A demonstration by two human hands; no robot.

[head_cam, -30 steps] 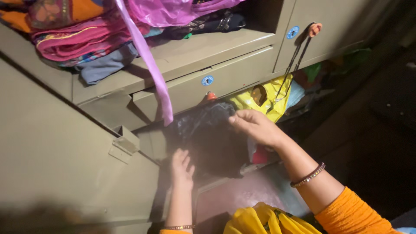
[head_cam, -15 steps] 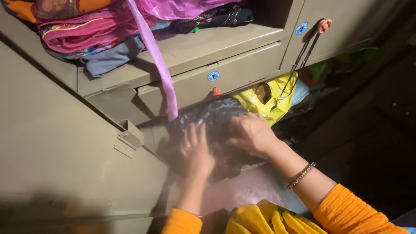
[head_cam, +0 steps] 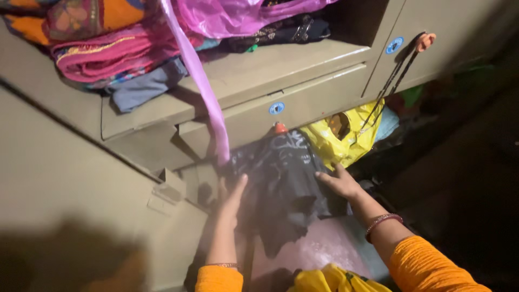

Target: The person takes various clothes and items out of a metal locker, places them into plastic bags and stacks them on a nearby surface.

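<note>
Fingers spread flat on both sides of a dark plastic bag (head_cam: 284, 178) in a cupboard's lower compartment.

Left hand (head_cam: 233, 197) presses its left edge, right hand (head_cam: 339, 183) its right; neither grips it. A yellow bag (head_cam: 346, 138) lies just behind.

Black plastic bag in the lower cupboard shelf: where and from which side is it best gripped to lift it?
Probably by the flanks of the black plastic bag, one hand from each side. It is wide, soft and crumpled, with no handle visible. The left hand and right hand already lie flat against its opposite sides. The yellow bag crowds it behind.
</note>
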